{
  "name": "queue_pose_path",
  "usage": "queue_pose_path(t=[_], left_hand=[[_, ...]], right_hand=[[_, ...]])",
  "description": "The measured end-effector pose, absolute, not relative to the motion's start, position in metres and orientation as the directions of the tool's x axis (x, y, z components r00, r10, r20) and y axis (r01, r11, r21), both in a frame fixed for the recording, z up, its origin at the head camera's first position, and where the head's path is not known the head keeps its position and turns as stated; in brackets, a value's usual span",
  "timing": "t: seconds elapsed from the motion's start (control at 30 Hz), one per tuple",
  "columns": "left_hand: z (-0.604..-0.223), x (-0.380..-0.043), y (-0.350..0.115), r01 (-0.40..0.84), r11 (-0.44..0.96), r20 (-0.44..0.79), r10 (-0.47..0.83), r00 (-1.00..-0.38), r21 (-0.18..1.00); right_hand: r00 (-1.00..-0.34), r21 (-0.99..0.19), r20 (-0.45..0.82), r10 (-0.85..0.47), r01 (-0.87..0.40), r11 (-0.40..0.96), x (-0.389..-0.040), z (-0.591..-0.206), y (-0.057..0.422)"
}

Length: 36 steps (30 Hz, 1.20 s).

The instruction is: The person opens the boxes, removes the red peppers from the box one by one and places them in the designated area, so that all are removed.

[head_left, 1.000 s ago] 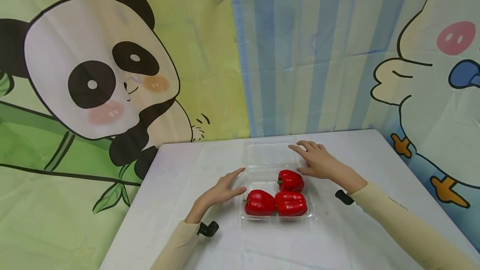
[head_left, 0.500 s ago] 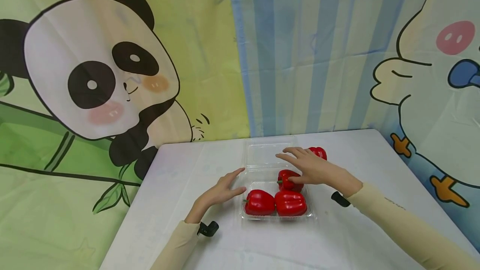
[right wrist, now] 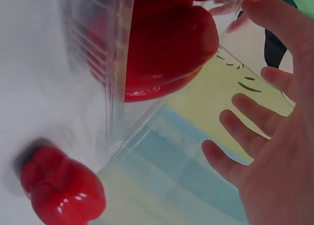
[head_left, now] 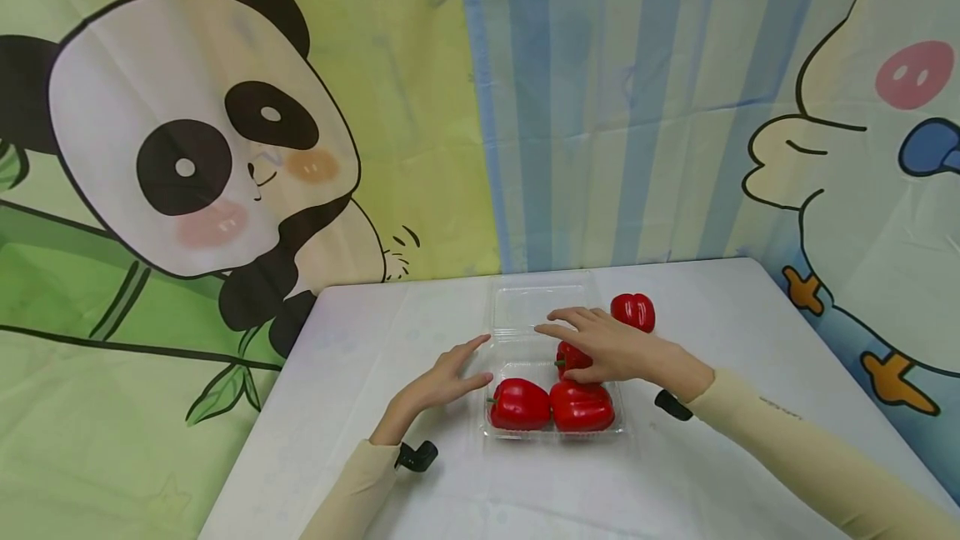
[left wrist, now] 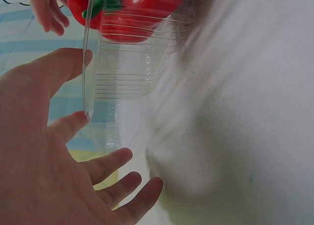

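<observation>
A clear plastic clamshell container (head_left: 517, 369) holds three red bell peppers. One bell pepper (head_left: 520, 405) sits front left, another bell pepper (head_left: 582, 407) front right, and the back bell pepper (head_left: 567, 359) is partly covered by my right hand (head_left: 611, 348). That hand hovers over the container with fingers spread and nothing in its grasp. My left hand (head_left: 444, 377) is at the container's left side, fingers extended; in the left wrist view its thumb and index fingertips are right at the rim (left wrist: 86, 87).
Behind the container its clear lid (head_left: 525, 307) lies folded back. A loose red bell pepper (head_left: 633, 312) rests on the white table (head_left: 405, 332) at the back right. A printed curtain (head_left: 570, 107) hangs behind the table.
My right hand has moved left and toward me, from beside the lid to over the back bell pepper. The loose bell pepper, hidden behind that hand before, now shows. My left hand stays put.
</observation>
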State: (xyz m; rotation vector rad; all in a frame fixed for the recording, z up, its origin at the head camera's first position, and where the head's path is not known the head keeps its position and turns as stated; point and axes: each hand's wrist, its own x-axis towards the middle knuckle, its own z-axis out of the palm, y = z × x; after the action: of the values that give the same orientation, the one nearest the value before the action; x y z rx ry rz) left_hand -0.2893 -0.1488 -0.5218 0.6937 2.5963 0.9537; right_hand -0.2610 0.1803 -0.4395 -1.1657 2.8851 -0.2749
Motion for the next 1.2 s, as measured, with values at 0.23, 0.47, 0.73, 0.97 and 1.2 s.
queue_pose_path(t=[0.23,0.47,0.73,0.97,1.2], left_hand=[[-0.520,-0.290,-0.148,0.333,0.673,-0.109,0.525,-0.844,0.661],[-0.521,-0.291,-0.148,0.332,0.679,-0.113,0.523,-0.845,0.655],[-0.522,-0.291,-0.148,0.332,0.676,-0.112,0.524,-0.844,0.657],[-0.522,-0.291,-0.148,0.346,0.667,-0.097,0.532,-0.841,0.660],[-0.521,-0.289,-0.148,0.343,0.670,-0.102,0.531,-0.841,0.659]], right_hand=[[-0.664,-0.161,0.029,-0.747,-0.741,0.652,-0.254,-0.439,0.168],[-0.618,-0.109,-0.021,-0.786,-0.780,0.616,-0.248,-0.442,0.156],[-0.555,-0.057,-0.078,-0.828,-0.827,0.559,-0.241,-0.443,0.142],[-0.506,0.001,-0.120,-0.854,-0.860,0.510,-0.237,-0.447,0.127],[-0.467,0.031,-0.117,-0.876,-0.884,0.467,-0.236,-0.456,0.119]])
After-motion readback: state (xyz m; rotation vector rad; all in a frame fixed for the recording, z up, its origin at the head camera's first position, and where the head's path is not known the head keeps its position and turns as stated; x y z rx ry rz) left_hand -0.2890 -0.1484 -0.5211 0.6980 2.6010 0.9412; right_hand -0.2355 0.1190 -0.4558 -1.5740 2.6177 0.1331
